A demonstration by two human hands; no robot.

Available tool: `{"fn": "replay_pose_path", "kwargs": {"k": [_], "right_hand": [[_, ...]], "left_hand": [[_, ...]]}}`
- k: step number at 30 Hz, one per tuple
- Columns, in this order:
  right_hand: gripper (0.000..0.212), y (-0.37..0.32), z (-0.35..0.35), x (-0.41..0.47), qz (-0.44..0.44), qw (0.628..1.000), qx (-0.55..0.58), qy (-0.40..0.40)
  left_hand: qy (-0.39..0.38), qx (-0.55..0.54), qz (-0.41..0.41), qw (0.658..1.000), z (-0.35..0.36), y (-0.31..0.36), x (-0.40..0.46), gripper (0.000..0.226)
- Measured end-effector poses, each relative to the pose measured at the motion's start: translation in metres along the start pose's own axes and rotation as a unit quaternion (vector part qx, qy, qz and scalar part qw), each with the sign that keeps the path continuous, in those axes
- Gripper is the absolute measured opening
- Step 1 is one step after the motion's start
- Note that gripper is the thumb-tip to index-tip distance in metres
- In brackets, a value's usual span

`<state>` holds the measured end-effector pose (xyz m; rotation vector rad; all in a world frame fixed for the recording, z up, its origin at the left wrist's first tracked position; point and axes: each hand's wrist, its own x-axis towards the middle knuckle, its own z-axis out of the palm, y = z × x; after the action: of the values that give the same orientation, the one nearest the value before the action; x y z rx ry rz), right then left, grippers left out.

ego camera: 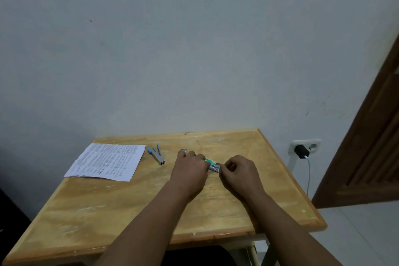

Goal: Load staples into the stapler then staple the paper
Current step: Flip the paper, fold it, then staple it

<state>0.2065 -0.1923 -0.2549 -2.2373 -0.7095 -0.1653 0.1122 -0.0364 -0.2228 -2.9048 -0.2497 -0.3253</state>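
One stapler (156, 156), blue-handled and swung open in a V, on the wooden table (129, 201); long axis diagonal, metal nose toward the near right, blue ends toward the far left. Well apart from both hands, to the left of them, untouched. One printed paper (108, 161) flat just left of the stapler, long edges slanting from near left to far right. One small staple box (212, 164), green and grey, between the two hands, long axis running left to right with a slight dip toward the right. Left hand (190, 170) curled round the box's left end, gripping it. Right hand (239, 171) curled too, fingertips pinching at the box's right end; exactly what is pinched there too small to tell. One small metallic piece (184, 149) just beyond the left hand's knuckles, unclear what. One black charger (301, 151) plugged into the wall socket (306, 146) at right.
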Motion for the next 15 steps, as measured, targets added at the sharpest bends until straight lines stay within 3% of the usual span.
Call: {"fn": "replay_pose_path", "kwargs": {"k": [4,15], "right_hand": [[0.01,0.003,0.002,0.002,-0.012,1.0,0.002,-0.019],[0.032,0.006,0.008,0.007,-0.044,0.996,-0.051,-0.065]], "left_hand": [[0.006,-0.021,0.005,1.0,0.003,-0.003,-0.001,0.031],[0.014,-0.017,0.008,1.0,0.012,-0.002,0.001,0.034]]}}
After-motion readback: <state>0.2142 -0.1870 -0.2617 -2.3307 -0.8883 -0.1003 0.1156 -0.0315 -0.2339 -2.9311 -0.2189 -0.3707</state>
